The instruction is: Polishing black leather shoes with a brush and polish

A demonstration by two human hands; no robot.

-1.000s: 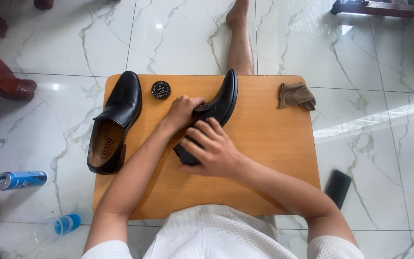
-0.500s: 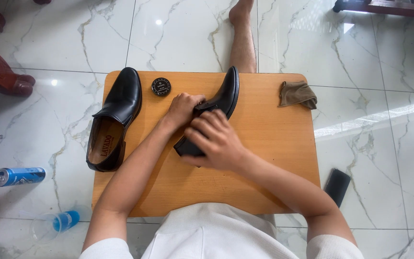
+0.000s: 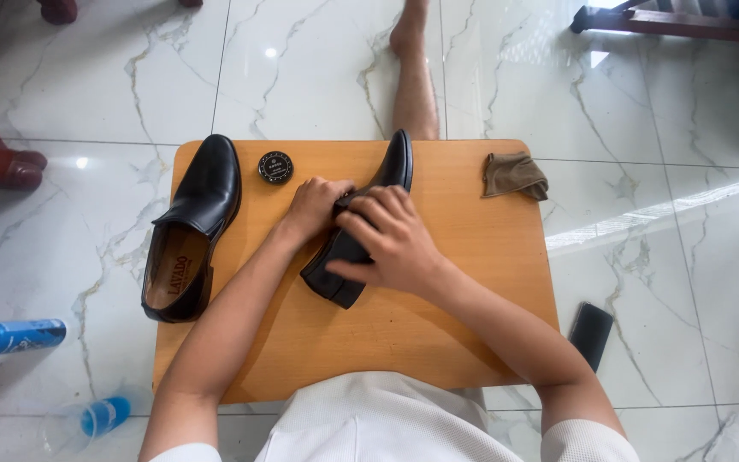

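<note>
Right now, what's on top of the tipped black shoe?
Both hands: left hand and right hand lie on the tipped black shoe. Its middle is covered; anything under the palms can't be seen.

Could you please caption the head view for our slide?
Both hands, left hand and right hand, grip a black shoe on a wooden table, second shoe alongside.

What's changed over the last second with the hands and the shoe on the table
Very little. Both hands keep hold of the black shoe on its side: the right hand has slid slightly up along it, toward the left hand at its opening. The shoe itself barely shifted. The other shoe, the round polish tin, the brown cloth and the wooden table stayed as they were.
</note>
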